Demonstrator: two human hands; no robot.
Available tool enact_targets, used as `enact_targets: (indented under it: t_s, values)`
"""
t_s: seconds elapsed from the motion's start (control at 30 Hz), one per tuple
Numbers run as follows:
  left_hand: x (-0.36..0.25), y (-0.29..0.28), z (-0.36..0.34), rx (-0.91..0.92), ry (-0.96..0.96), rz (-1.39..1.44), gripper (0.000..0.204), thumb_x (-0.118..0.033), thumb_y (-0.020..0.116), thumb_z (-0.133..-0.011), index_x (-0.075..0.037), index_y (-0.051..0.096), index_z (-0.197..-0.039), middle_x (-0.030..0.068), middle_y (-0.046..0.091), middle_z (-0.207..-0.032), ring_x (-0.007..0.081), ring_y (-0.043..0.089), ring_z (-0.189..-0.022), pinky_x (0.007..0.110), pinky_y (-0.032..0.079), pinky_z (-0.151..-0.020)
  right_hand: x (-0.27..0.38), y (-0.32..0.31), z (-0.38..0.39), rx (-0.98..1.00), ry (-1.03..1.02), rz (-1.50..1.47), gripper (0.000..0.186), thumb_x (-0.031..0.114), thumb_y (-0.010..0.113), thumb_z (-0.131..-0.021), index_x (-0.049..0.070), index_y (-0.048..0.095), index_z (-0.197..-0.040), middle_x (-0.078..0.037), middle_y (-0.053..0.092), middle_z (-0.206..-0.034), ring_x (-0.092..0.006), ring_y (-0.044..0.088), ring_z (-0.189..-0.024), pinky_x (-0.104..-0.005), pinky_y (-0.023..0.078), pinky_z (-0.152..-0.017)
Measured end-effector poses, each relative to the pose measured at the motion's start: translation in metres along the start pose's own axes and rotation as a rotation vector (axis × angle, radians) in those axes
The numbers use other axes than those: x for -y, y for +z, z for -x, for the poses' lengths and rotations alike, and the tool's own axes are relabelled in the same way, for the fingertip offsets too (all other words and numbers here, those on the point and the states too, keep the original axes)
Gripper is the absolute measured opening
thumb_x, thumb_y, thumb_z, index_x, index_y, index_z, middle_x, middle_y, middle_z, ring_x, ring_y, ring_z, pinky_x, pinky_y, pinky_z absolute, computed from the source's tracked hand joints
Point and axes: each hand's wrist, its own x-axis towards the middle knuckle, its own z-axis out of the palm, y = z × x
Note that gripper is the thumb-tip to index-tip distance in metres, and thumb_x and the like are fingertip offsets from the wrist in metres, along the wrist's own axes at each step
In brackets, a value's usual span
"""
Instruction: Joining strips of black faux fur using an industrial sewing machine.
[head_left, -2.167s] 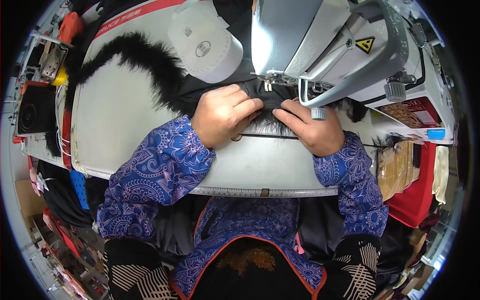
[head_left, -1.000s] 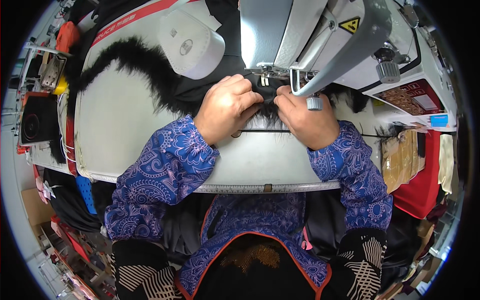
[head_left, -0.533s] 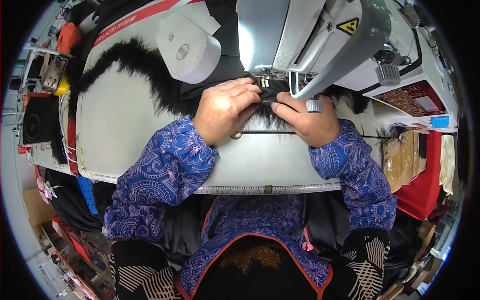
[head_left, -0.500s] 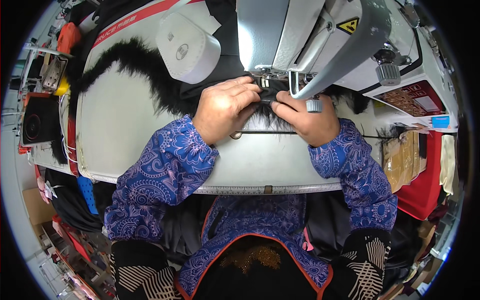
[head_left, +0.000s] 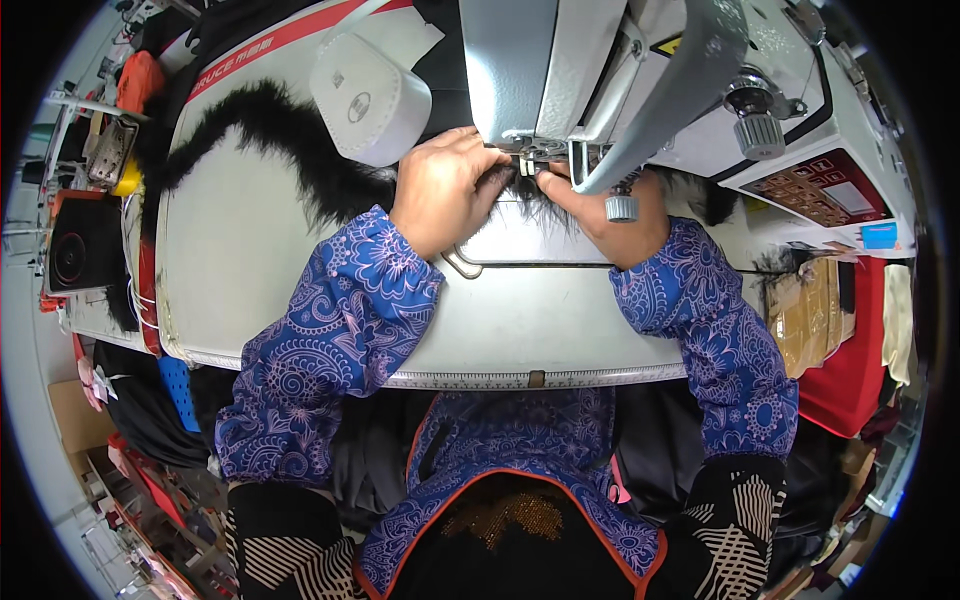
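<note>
Black fluffy fur trim (head_left: 330, 160) curves over the pale machine bed from the left and runs in under the presser foot (head_left: 527, 167) of a sewing machine (head_left: 600, 60). Just left of the foot, my left hand (head_left: 440, 195) is closed, with its fingertips pressing the trim against dark fabric. My right hand (head_left: 622, 222) sits close on the other side, thumb and forefinger pinched on the trim's edge. The machine's curved grey arm and a knob partly cover the right fingers. Black fabric (head_left: 450, 108) lies behind my left hand; its seam is hidden by my fingers.
A white rounded lamp-like unit (head_left: 370, 105) hangs at upper left. The machine's control panel (head_left: 825, 190) stands at right, above a red bin (head_left: 850, 380) and a clear-wrapped package (head_left: 805, 315). A ruler tape (head_left: 480, 380) follows the table's front edge. A black speaker (head_left: 75, 242) stands far left.
Both hands have shifted slightly forward, closer to the presser foot. The dark strip seen between my fingertips has gone in at the foot. A metal loop beside my left wrist now shows more.
</note>
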Motion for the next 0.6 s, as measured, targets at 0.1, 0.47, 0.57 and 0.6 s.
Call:
enact_targets:
  t_s: [0.1, 0.47, 0.57, 0.6]
  values:
    - [-0.005, -0.001, -0.002, -0.023, 0.036, -0.045, 0.017, -0.007, 0.077, -0.071, -0.006, 0.066, -0.084, 0.009, 0.064, -0.078, 0.0289, 0.064, -0.081, 0.038, 0.053, -0.07, -0.001, 0.001, -0.001, -0.035, -0.045, 0.069, 0.017, 0.012, 0.076, -0.082, 0.003, 0.073, -0.096, -0.011, 0.072, -0.089, -0.0243, 0.071, -0.082, -0.0329, 0.056, -0.075]
    - [0.003, 0.004, -0.002, 0.035, -0.012, 0.022, 0.014, -0.008, 0.075, -0.075, -0.004, 0.069, -0.088, 0.011, 0.067, -0.087, 0.0328, 0.064, -0.095, 0.039, 0.052, -0.086, -0.003, 0.001, 0.0, -0.058, -0.102, 0.106, 0.015, 0.008, 0.075, -0.082, 0.0, 0.072, -0.095, -0.009, 0.073, -0.085, -0.0206, 0.071, -0.081, -0.0313, 0.054, -0.075]
    - [0.004, 0.003, -0.003, 0.097, -0.078, 0.144, 0.015, -0.007, 0.074, -0.077, -0.002, 0.069, -0.09, 0.0132, 0.068, -0.092, 0.035, 0.063, -0.1, 0.04, 0.05, -0.093, 0.003, -0.001, 0.0, -0.016, 0.094, -0.075, 0.015, 0.007, 0.075, -0.082, -0.001, 0.072, -0.095, -0.008, 0.073, -0.087, -0.0191, 0.07, -0.083, -0.0308, 0.055, -0.076]
    - [0.003, 0.002, -0.003, 0.112, -0.102, 0.161, 0.014, -0.007, 0.073, -0.077, -0.002, 0.069, -0.09, 0.0135, 0.068, -0.093, 0.0357, 0.063, -0.101, 0.04, 0.049, -0.095, 0.005, -0.001, 0.0, -0.015, 0.094, -0.073, 0.015, 0.007, 0.075, -0.082, -0.001, 0.072, -0.095, -0.008, 0.073, -0.087, -0.0191, 0.07, -0.083, -0.0308, 0.055, -0.076]
